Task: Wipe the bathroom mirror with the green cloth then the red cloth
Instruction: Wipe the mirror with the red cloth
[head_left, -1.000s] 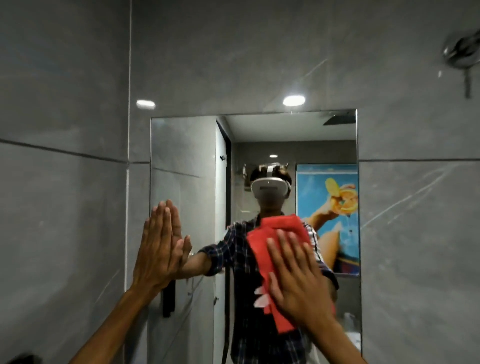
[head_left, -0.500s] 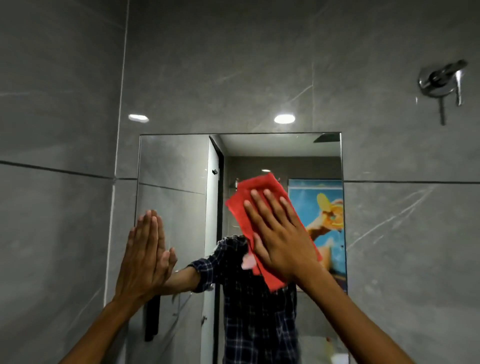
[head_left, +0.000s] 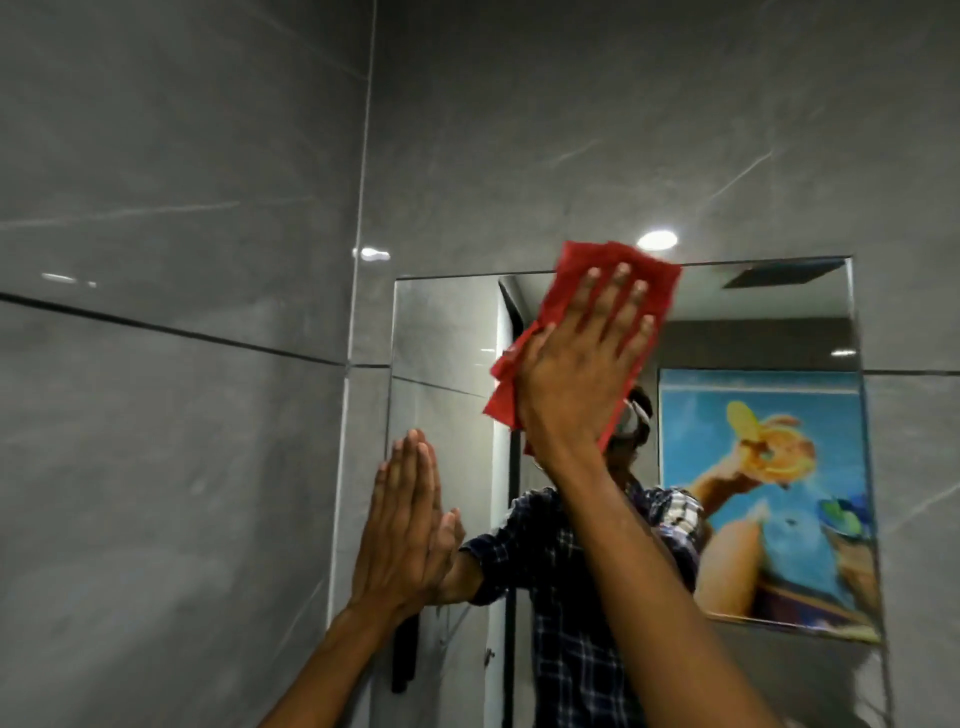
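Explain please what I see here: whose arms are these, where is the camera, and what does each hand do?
There is no machine here. A person wears a camera on the head, so you see their own two arms from behind. They face a bathroom mirror on a grey tiled wall; the figure in the glass is their reflection. The right hand lies flat with fingers spread, pressing a red cloth against the mirror's top edge. The left hand is open and empty, flat against the mirror's left edge. No green cloth is visible.
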